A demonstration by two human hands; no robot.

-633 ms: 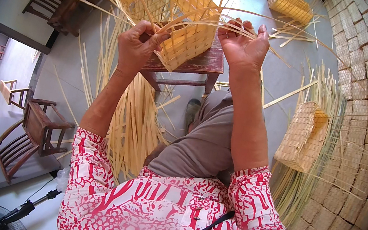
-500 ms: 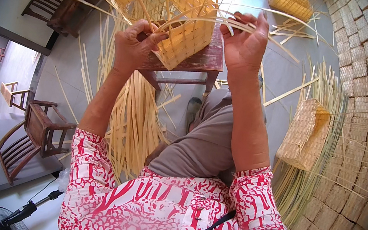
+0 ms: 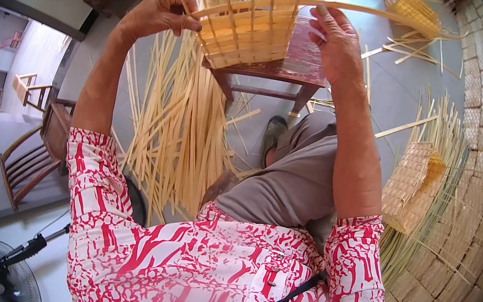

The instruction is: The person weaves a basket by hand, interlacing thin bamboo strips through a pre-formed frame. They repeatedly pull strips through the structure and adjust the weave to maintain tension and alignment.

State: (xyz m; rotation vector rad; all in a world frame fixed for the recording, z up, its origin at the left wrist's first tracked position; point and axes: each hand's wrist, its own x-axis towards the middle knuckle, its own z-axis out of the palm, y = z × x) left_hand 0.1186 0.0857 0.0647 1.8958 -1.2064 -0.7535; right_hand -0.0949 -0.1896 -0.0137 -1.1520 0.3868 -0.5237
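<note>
Reddish stool (image 3: 310, 50) supports the basket (image 3: 244, 40) between left grip (image 3: 158, 15) and right grip (image 3: 339, 46), both pinching one strip (image 3: 374, 11)

A basket workshop: an unfinished basket (image 3: 249, 38) stands between left grip (image 3: 159, 13) and right grip (image 3: 338, 45), loose strips (image 3: 178, 135) lie below them, woven pieces (image 3: 478, 199) are stacked well to their right.

left hand (image 3: 161, 14) pinching a long strip (image 3: 372, 10) by the woven basket (image 3: 247, 42), right hand (image 3: 339, 46) holding it further along
</note>
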